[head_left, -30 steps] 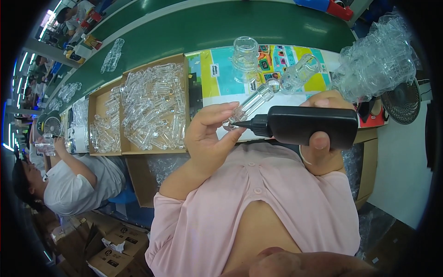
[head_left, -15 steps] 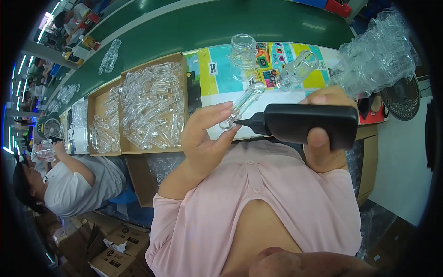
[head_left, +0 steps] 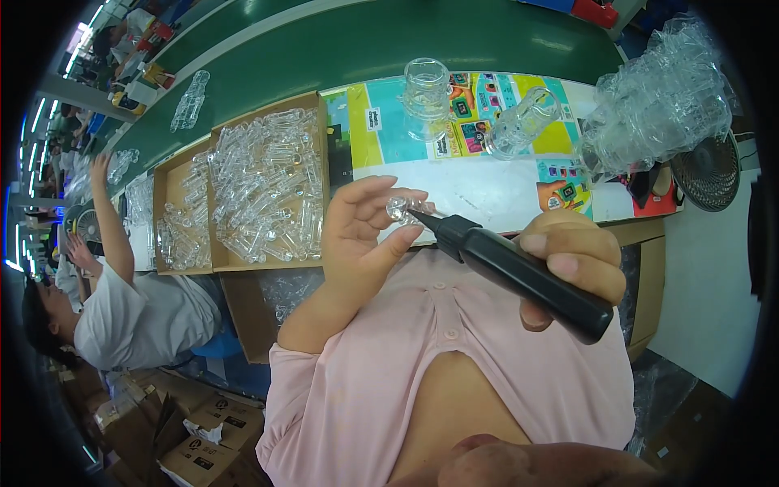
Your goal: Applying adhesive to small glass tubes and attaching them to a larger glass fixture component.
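Between the fingers and thumb of my left hand (head_left: 363, 226) is a small clear plastic tube (head_left: 401, 209), its rounded end turned up. My right hand (head_left: 578, 261) is wrapped round a black squeeze bottle (head_left: 527, 280) with a pointed nozzle. The nozzle tip meets the end of the tube or sits just beside it; I cannot tell which. Beyond my hands stand a clear jar-like plastic part (head_left: 427, 88) and, leaning to its right, a second clear part (head_left: 525, 123).
Cardboard trays (head_left: 324, 162) full of clear tubes lie left of my hands. A heap of clear plastic parts (head_left: 661, 101) rises at the right, by a dark fan (head_left: 706, 172). A green conveyor belt (head_left: 487, 45) runs behind. A co-worker (head_left: 146, 316) sits at the left.
The bottle has tilted, its base swinging down toward me, and my right hand's grip has turned. The tube has turned from slanting away to end-on. The co-worker has raised an arm.
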Demonstrator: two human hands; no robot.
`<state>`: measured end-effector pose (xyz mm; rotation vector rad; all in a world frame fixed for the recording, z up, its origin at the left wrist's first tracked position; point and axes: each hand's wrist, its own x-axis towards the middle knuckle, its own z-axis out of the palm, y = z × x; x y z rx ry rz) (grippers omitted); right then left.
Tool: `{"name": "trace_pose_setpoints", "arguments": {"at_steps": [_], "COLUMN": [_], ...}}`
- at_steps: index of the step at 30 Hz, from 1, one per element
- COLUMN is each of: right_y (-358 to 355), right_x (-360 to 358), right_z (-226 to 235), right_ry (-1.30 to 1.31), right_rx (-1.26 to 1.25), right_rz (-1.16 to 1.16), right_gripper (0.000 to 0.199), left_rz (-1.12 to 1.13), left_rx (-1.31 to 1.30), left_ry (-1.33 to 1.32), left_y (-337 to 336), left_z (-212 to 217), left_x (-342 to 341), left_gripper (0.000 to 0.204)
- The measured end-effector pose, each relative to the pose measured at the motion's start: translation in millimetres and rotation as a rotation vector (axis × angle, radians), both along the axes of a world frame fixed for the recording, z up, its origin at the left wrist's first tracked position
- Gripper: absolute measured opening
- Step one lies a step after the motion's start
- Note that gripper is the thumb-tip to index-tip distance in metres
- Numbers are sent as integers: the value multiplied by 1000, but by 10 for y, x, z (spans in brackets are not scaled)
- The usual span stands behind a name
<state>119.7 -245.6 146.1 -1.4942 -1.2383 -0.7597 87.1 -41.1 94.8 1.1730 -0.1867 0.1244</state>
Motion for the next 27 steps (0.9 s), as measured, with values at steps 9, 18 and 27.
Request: {"name": "trace_pose_setpoints", "arguments": {"at_steps": [9, 18, 27], "right_y": [16, -8, 55], "right_x": [65, 13, 288], "right_z": [-60, -21, -392], "right_ry": [-150, -43, 710], "right_rx": [-42, -62, 639], "right_rz": [-15, -68, -186], "right_gripper": [42, 46, 41], "left_rz": [-63, 92, 238], "left_rx": [-46, 172, 321], "left_ry": [73, -119, -51], "left_y": [25, 6, 12], "left_z": [-22, -63, -401], "left_x": [4, 46, 352], "left_gripper": [40, 40, 37]}}
